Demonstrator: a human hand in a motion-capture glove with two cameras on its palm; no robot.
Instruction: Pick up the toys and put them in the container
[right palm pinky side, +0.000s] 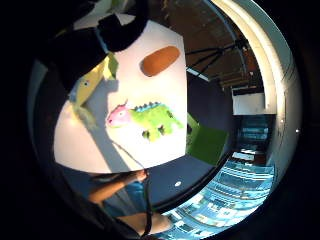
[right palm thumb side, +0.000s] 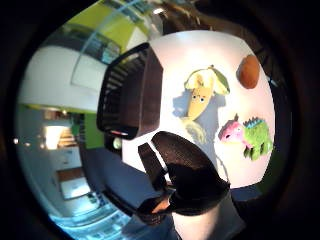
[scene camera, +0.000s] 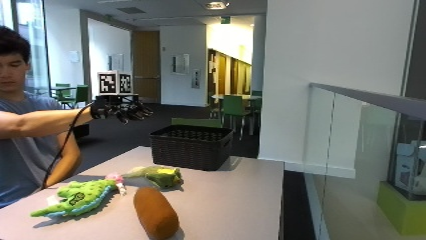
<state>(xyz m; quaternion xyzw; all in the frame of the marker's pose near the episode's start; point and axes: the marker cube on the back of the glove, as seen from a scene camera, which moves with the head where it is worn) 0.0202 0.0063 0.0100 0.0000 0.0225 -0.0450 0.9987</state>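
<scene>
Three toys lying on the grey table (scene camera: 239, 200): a green dinosaur (scene camera: 73, 198) with a pink head nearest the person, a yellow and green banana toy (scene camera: 156, 175) just beyond it, a brown sausage-shaped cushion (scene camera: 156, 213) towards the table's near edge. Dinosaur and banana toy close together, near touching in the outside view; brown cushion just beside both, apart from them in the thumb side palm view. Standing further back on the same table, a dark wicker basket (scene camera: 192, 145), upright, well apart from the toys. Raised in the air above the table, between the person and the basket, the gloved right hand (scene camera: 123, 111), fingers hanging loosely curled, holding nothing. From the palm views, all three toys spread on the pale tabletop below the hand, the basket beside the banana toy
</scene>
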